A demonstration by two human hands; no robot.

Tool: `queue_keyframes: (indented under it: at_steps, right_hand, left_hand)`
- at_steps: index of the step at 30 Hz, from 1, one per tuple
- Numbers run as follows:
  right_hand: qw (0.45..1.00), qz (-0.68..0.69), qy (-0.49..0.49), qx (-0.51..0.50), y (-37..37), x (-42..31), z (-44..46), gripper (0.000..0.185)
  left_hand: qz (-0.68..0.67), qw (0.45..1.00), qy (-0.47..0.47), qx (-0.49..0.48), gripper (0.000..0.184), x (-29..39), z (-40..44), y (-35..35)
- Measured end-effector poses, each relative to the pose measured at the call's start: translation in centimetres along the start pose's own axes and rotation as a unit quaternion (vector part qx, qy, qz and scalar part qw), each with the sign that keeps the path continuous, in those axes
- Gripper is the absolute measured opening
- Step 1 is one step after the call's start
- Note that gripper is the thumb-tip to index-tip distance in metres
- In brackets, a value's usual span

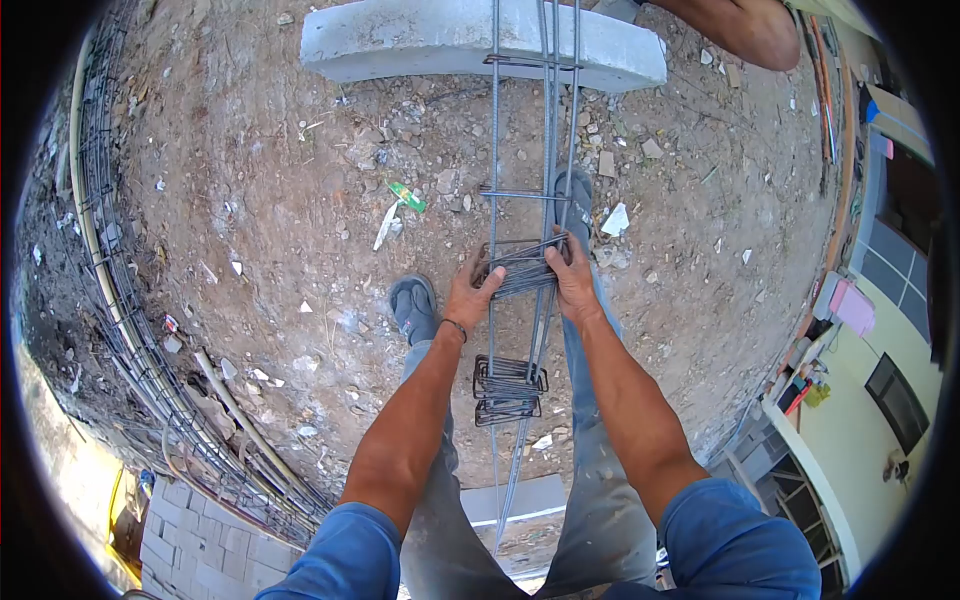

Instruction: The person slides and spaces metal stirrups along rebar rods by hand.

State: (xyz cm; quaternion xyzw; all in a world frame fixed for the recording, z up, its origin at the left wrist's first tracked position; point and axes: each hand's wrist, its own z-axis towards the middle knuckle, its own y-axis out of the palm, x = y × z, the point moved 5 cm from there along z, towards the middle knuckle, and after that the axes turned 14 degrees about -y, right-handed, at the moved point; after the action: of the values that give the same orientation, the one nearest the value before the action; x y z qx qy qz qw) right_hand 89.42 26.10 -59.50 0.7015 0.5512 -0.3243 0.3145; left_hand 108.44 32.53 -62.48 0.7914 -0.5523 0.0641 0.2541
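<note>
A bundle of wire stirrups (522, 274) lies between the person's two hands, held around a set of long steel rods (495, 130) that runs lengthwise between the legs. The left hand (470, 290) is clamped on the bundle's left end: the thumb lies on the near side of the wires, pointing inward, while the fingers bend around the outer end and are partly hidden. The right hand (573, 282) is clamped on the right end, its thumb pressed against the wires and its fingers reaching to the far corner; their tips cannot be fully made out. The middle of the bundle is exposed between the two thumbs, which stand well apart.

Nearer the body, a second stack of stirrups (509, 372) hangs on the same rods, apart from both hands. Beyond the hands, a single stirrup (525, 195) crosses the rods. At the far side, the rods pass over a pale concrete block (400, 45); a grey slab (515, 498) lies below them near the body. A green wrapper (407, 196) lies on the littered ground, left of the rods. At upper right appears a bent limb of another person (745, 30).
</note>
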Motion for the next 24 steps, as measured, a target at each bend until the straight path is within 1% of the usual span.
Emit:
queue_keyframes:
  at_steps: [1,2,3,4,5,6,7,8,9,10,11,12,13,14,16,17,19,20,21,22,23,24]
  right_hand:
    - [1.0,0.001,-0.008,0.006,-0.3,0.5,-0.7,0.075]
    - [1.0,0.01,-0.012,0.017,-0.6,1.2,-1.5,0.075]
    - [0.999,0.024,0.004,0.026,-0.9,2.0,-2.5,0.076]
    - [0.998,0.038,0.018,0.035,-1.3,2.6,-3.4,0.078]
    - [0.998,0.045,0.013,0.045,-1.3,2.6,-4.2,0.078]
    - [0.996,0.037,0.03,0.073,-1.5,3.0,-5.2,0.077]
    - [0.994,0.028,0.049,0.099,-1.6,3.5,-6.2,0.076]
    - [0.993,0.035,0.052,0.105,-1.8,3.7,-6.8,0.076]
    - [0.993,0.032,0.057,0.096,-2.0,3.5,-6.6,0.073]
    - [0.994,0.028,0.062,0.082,-2.0,3.5,-6.0,0.07]
    - [0.994,0.029,0.065,0.078,-2.0,3.3,-5.3,0.07]
    - [0.995,0.052,0.039,0.073,-1.9,2.9,-4.6,0.066]
    - [0.995,0.074,0.015,0.068,-1.9,2.6,-4.0,0.062]
    - [0.995,0.072,0.027,0.066,-1.8,2.3,-3.6,0.062]
    - [0.999,-0.036,-0.018,0.032,-1.7,0.3,-2.3,0.061]
    - [0.999,-0.034,-0.01,0.033,-1.7,0.2,-1.6,0.061]
    - [0.974,-0.211,-0.079,0.01,-2.3,-0.3,-1.5,0.063]
    - [0.976,-0.207,-0.072,0.018,-2.9,-0.4,-2.0,0.063]
    - [0.969,-0.239,-0.065,-0.003,-2.8,-0.7,-1.9,0.064]
    - [0.96,-0.272,-0.057,-0.026,-2.5,-1.0,-1.9,0.064]
    - [0.961,-0.271,-0.055,-0.027,-2.6,-0.2,-2.0,0.064]
    - [0.957,-0.27,-0.102,-0.005,-2.6,-0.1,-2.0,0.068]
  left_hand:
    - [0.011,1.0,0.001,-0.006,0.079,-0.7,-0.1,-0.2]
    - [0.027,0.999,-0.037,-0.02,0.079,-1.7,-0.5,-0.3]
    - [0.045,0.996,-0.076,-0.034,0.079,-2.7,-0.9,-0.4]
    - [0.059,0.994,-0.078,-0.042,0.079,-3.0,-1.2,-0.6]
    - [0.081,0.989,-0.114,-0.05,0.081,-3.5,-1.6,-0.7]
    - [0.1,0.982,-0.152,-0.054,0.083,-4.2,-2.1,-1.0]
    - [0.106,0.981,-0.154,-0.054,0.083,-4.6,-2.6,-1.2]
    - [0.144,0.978,-0.144,-0.032,0.085,-4.3,-3.0,-1.6]
    - [0.181,0.974,-0.134,-0.011,0.087,-3.9,-3.1,-1.9]
    - [0.184,0.973,-0.137,-0.008,0.087,-3.6,-3.0,-2.2]
    - [0.166,0.984,-0.068,0.012,0.083,-2.4,-2.4,-2.4]
    - [0.145,0.989,-0.002,0.034,0.079,-1.5,-2.0,-2.6]
    - [0.122,0.991,0.047,0.017,0.074,-0.5,-1.3,-2.5]
    - [0.099,0.991,0.094,0.001,0.069,0.6,-0.6,-2.3]
    - [0.062,0.993,0.096,-0.026,0.06,2.1,0.2,-1.5]
    - [0.063,0.994,0.089,-0.022,0.06,2.4,0.6,-1.2]
    - [0.133,0.985,0.113,0.0,0.051,2.4,0.6,-0.8]
    - [0.196,0.968,0.157,0.009,0.052,2.2,0.3,-0.6]
    - [0.201,0.967,0.156,0.008,0.052,1.9,0.1,-0.5]
    - [0.254,0.95,0.171,0.053,0.051,1.7,-0.4,-0.6]
    - [0.305,0.929,0.184,0.097,0.051,1.4,-1.1,-0.7]
    - [0.306,0.929,0.184,0.098,0.051,1.3,-1.4,-0.5]
